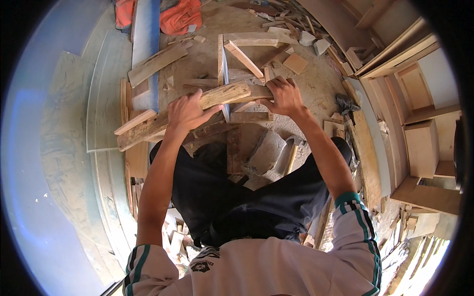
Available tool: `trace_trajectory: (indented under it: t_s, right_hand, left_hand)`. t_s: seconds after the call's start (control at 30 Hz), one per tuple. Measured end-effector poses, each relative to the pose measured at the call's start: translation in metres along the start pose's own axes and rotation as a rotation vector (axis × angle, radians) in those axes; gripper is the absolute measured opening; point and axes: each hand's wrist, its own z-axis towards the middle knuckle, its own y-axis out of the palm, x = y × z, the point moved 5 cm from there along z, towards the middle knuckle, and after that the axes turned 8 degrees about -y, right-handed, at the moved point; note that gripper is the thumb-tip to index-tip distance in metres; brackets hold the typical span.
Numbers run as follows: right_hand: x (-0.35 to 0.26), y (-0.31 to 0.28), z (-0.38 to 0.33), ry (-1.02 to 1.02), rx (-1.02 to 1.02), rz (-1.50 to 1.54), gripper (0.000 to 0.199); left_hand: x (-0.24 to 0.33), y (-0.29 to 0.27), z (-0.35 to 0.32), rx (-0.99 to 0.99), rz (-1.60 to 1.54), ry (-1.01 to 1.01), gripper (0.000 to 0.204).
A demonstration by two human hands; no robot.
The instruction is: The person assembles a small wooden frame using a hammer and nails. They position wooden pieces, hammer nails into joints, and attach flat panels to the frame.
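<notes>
Both my hands are on rough wood above the floor, in front of my knees. My left hand (187,111) is closed over a rough, weathered wooden plank (224,93), thumb along its near side. The plank slants from lower left to upper right. At its right end my right hand (285,96) grips the end of a darker wooden piece (260,92); I cannot tell whether this is part of the same plank. Just beyond and below the wood stands a frame of wooden slats (244,58), with a thin, pale upright strip (225,74) along its left side, partly hidden by the plank.
A loose board (157,65) lies far left, near orange cloth (181,17). Offcuts and stone chunks (321,47) litter the far right. A square wood piece (296,63) rests on the floor. Wooden cabinets (422,148) line the right; a large pale sheet (64,163) is at left.
</notes>
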Motion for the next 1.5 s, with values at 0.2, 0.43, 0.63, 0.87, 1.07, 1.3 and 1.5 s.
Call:
trace_trajectory:
  t_s: [0.2,0.43,0.63,0.87,1.07,1.3,1.5]
  right_hand:
    - [-0.011,0.003,-0.012,0.085,0.019,-0.08,0.062]
    - [-0.033,-0.013,-0.016,-0.03,0.379,-0.177,0.053]
    - [-0.084,0.048,-0.077,-0.06,0.269,0.16,0.025]
    - [-0.17,0.252,-0.1,-0.11,-0.677,0.456,0.015]
    - [-0.234,0.294,-0.094,-0.088,-0.562,0.21,0.011]
    - [-0.246,0.298,-0.095,0.047,-0.532,0.231,0.01]
    - [-0.232,0.301,-0.098,0.164,-0.564,0.39,0.015]
  left_hand:
    - [0.0,0.003,0.003,0.017,0.015,0.047,0.098]
    - [-0.009,0.012,0.008,0.038,0.01,0.058,0.104]
    - [-0.003,-0.006,-0.013,0.514,-0.188,0.351,0.066]
    - [-0.009,0.004,-0.019,0.758,-0.181,0.375,0.051]
    - [-0.019,0.006,-0.02,0.521,-0.262,0.191,0.058]
    - [-0.02,0.003,-0.018,0.408,-0.257,0.216,0.068]
    - [-0.016,0.005,-0.016,0.357,-0.148,0.186,0.078]
